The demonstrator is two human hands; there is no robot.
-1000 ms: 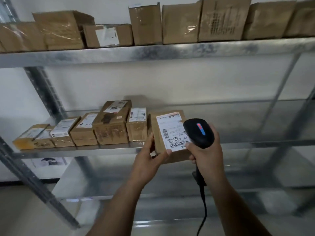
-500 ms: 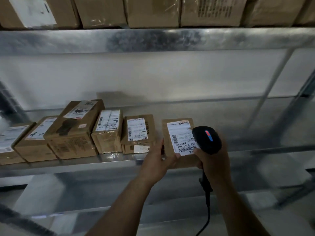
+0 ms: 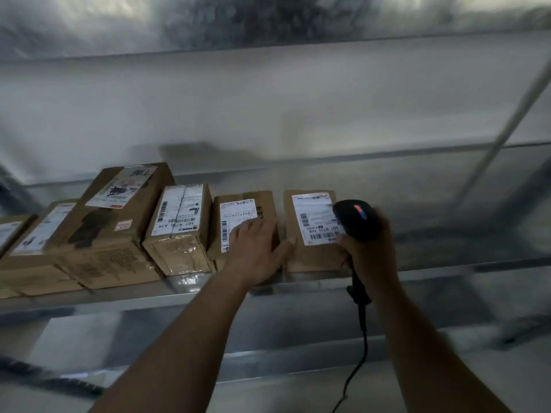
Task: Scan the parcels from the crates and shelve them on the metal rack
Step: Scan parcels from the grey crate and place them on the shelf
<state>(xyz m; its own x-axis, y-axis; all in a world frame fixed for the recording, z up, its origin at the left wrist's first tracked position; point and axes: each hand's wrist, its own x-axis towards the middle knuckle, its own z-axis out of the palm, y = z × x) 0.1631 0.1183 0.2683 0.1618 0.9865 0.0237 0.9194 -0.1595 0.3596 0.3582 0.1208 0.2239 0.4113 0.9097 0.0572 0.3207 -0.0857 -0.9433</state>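
Only a narrow gap between rightmost parcel (image 3: 310,256) and neighbour (image 3: 265,204), near shelf edge (image 3: 149,297).

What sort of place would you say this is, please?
Probably a parcel depot or stockroom: labelled cardboard parcels line a metal rack, and the right hand grips a corded barcode scanner.

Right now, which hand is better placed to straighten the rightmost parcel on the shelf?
Left, probably: the left hand holds nothing, its thumb against the rightmost parcel, while the right hand grips the scanner.
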